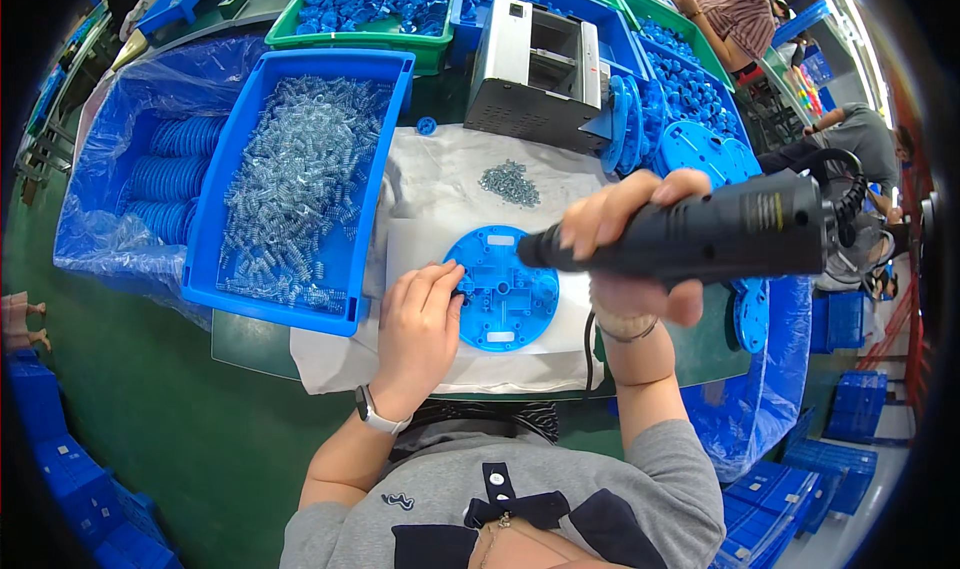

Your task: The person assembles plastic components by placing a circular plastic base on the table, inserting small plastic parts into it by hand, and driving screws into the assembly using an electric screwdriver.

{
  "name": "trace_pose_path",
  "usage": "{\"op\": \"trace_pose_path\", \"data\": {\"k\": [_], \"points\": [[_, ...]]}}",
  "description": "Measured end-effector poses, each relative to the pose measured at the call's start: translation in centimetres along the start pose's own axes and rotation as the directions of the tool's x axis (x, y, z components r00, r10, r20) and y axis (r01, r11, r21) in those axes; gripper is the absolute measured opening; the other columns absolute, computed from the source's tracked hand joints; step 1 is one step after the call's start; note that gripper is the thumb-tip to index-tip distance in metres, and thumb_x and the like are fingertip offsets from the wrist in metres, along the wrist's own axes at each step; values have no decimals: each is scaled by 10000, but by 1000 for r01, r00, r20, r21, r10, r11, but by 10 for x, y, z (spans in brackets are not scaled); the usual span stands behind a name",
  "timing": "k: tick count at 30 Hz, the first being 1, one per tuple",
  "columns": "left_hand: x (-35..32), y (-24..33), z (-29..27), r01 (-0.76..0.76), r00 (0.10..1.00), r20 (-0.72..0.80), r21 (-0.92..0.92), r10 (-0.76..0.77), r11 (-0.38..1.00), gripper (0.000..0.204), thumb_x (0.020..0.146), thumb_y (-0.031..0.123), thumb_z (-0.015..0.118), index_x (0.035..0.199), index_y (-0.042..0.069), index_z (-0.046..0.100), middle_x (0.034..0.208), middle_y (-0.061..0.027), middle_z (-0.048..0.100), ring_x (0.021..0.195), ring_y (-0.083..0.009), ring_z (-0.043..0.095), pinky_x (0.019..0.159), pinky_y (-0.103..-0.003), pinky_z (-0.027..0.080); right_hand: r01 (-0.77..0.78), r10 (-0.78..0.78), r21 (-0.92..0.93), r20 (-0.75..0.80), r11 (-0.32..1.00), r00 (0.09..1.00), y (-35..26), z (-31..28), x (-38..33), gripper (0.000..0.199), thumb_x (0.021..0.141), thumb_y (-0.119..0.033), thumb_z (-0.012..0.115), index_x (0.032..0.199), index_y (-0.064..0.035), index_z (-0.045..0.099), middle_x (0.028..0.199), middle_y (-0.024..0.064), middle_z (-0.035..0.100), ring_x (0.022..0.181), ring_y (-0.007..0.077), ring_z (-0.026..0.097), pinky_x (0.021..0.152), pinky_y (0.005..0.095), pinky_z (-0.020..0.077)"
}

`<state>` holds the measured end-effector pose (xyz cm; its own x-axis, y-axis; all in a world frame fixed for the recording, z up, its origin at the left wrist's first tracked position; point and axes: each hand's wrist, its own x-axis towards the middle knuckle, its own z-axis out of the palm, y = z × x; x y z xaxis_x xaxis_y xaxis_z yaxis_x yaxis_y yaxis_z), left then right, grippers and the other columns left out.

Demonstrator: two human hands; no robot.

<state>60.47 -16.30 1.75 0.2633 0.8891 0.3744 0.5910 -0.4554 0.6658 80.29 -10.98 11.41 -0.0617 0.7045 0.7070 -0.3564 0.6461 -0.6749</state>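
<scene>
A round blue plastic disc (pixel 505 294) lies flat on a white cloth (pixel 430 209) in front of me. My left hand (pixel 418 324) rests on the disc's left edge, fingertips pressing it down. My right hand (pixel 625 244) grips a black electric screwdriver (pixel 710 231), held nearly level, with its tip over the disc's upper right part. A small heap of silver screws (pixel 510 183) sits on the cloth just beyond the disc.
A blue bin (pixel 385 159) of small clear springs stands at left, beside a bag of stacked blue discs (pixel 165 174). A grey metal box (pixel 535 74) sits behind the cloth. More blue discs (pixel 700 149) pile at right. Other people work at the far right.
</scene>
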Motion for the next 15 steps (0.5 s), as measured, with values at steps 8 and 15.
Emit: {"op": "trace_pose_path", "data": {"k": [8,15], "points": [[-1,1,0,3,1000,5,-6,-3,1000,273,863,46,615,1130,-3,646,1143,-122,634,1093,-315,571,932,-419,432,3,-29,-94,-281,996,959,48,-37,-6,726,752,-453,813,1201,-66,393,852,148,596,687,211,616,664,344,533],[-2,0,0,18,1000,14,3,-18,1000,269,861,44,616,1125,3,648,1152,-116,629,1099,-311,568,934,-414,429,-12,-17,-97,-290,995,957,58,-49,-5,674,762,-404,815,1183,-46,428,863,148,615,684,204,636,630,309,533]]}}
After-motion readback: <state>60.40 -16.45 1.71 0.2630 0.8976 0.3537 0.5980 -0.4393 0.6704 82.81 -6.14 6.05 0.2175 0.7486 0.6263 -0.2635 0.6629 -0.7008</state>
